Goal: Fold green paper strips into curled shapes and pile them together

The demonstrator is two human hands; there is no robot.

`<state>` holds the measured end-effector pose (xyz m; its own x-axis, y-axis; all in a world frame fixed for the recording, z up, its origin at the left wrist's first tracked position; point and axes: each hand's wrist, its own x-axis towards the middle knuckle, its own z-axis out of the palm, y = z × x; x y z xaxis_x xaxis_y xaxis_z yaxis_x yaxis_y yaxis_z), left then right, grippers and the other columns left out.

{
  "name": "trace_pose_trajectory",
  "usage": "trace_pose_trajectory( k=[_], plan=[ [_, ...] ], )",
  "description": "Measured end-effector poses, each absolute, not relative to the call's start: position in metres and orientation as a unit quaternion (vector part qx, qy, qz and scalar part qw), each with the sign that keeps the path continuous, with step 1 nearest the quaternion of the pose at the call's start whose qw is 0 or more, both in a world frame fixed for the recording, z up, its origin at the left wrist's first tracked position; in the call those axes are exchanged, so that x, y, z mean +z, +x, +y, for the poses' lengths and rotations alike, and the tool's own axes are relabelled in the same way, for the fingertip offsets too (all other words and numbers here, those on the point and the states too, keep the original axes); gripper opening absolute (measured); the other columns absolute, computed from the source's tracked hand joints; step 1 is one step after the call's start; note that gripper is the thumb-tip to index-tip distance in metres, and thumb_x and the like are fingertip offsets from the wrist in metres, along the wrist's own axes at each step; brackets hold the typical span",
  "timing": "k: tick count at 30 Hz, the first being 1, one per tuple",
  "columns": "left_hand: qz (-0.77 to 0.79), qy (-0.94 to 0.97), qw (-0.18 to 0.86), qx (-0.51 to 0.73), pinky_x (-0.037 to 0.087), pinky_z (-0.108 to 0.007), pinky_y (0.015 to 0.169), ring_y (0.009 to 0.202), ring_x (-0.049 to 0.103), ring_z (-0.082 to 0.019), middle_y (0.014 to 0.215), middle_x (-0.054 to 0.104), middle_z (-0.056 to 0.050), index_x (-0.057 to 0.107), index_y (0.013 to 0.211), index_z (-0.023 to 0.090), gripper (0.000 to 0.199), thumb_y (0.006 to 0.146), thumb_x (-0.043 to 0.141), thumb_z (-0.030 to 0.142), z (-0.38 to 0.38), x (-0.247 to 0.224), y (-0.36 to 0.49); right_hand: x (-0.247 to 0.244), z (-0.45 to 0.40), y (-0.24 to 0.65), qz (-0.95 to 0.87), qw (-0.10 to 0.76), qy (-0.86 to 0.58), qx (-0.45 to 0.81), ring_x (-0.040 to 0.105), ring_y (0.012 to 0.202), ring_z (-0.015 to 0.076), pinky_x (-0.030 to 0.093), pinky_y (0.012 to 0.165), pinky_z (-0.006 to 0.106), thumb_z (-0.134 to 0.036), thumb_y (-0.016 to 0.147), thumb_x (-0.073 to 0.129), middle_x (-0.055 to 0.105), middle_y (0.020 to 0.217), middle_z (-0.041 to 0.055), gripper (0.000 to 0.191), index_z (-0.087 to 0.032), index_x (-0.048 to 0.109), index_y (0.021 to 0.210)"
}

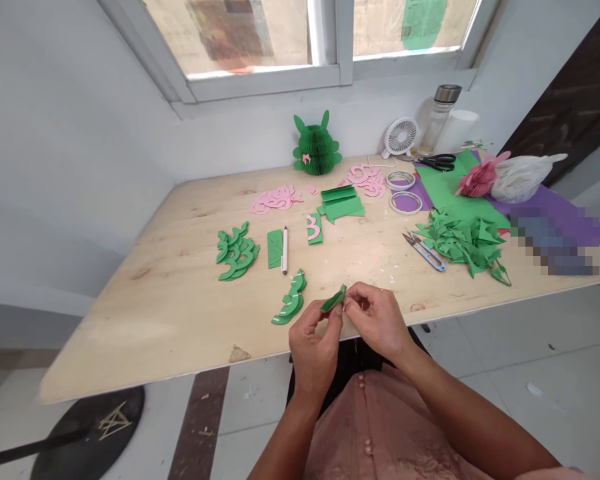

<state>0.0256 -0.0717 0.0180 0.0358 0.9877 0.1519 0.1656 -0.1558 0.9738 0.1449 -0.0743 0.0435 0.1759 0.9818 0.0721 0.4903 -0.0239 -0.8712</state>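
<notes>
Near the table's front edge, my left hand [316, 340] pinches a small green paper piece [334, 300] between thumb and fingers. My right hand [377, 317] is closed at the right end of that piece; whatever its fingertips hold is too small to name. Just left of my hands lies a stack of curved green cutouts [291, 300] with short white strips on them. Farther left is a pile of green scalloped cutouts [237, 252]. A white pen [285, 250] rests beside a green paper rectangle [275, 249]. A pink cutout [313, 227] lies on another green piece.
Blue snips [424, 252] and green scraps [463, 240] lie to the right. Tape rolls [405, 202], pink cutouts [277, 199] and folded green paper [341, 203] are farther back. A green paper figure [317, 148], white fan [401, 138] and bottle [439, 120] stand by the wall.
</notes>
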Motion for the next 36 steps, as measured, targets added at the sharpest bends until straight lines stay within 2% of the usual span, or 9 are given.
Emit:
trace_pose_trajectory(
  k=[12, 20, 31, 36],
  plan=[
    [0.501, 0.612, 0.381, 0.479, 0.047, -0.027, 0.075, 0.079, 0.064, -0.018, 0.085, 0.07, -0.003, 0.069, 0.086, 0.019, 0.013, 0.078, 0.06, 0.024, -0.0733, 0.0212, 0.0251, 0.0425, -0.0749, 0.1429, -0.555, 0.403, -0.66, 0.307, 0.047, 0.053, 0.0097, 0.035, 0.052, 0.021, -0.019, 0.072, 0.049, 0.055, 0.054, -0.0032, 0.014, -0.017, 0.059, 0.063],
    [0.495, 0.554, 0.447, 0.498, 0.049, -0.028, 0.075, 0.078, 0.065, -0.018, 0.084, 0.071, -0.003, 0.07, 0.09, 0.018, 0.018, 0.077, 0.062, 0.027, -0.0733, 0.0141, 0.0251, 0.0403, -0.0771, 0.143, -0.559, 0.419, -0.646, 0.307, 0.048, 0.055, 0.0102, 0.038, 0.055, 0.021, -0.021, 0.076, 0.049, 0.058, 0.058, -0.0016, 0.015, -0.017, 0.059, 0.065],
    [0.502, 0.601, 0.391, 0.484, 0.047, -0.026, 0.074, 0.077, 0.063, -0.016, 0.085, 0.071, -0.002, 0.07, 0.088, 0.019, 0.015, 0.078, 0.061, 0.025, -0.0764, 0.0158, 0.0238, 0.041, -0.0784, 0.1433, -0.561, 0.401, -0.654, 0.312, 0.045, 0.052, 0.0091, 0.033, 0.051, 0.021, -0.02, 0.074, 0.048, 0.053, 0.054, -0.0037, 0.015, -0.018, 0.057, 0.062],
    [0.499, 0.598, 0.4, 0.483, 0.047, -0.025, 0.074, 0.077, 0.063, -0.016, 0.085, 0.07, -0.002, 0.07, 0.089, 0.019, 0.015, 0.079, 0.06, 0.025, -0.0769, 0.0162, 0.0241, 0.0421, -0.0796, 0.1438, -0.555, 0.4, -0.654, 0.321, 0.045, 0.051, 0.0091, 0.033, 0.051, 0.021, -0.021, 0.074, 0.048, 0.051, 0.054, -0.0041, 0.015, -0.018, 0.056, 0.061]
  ],
)
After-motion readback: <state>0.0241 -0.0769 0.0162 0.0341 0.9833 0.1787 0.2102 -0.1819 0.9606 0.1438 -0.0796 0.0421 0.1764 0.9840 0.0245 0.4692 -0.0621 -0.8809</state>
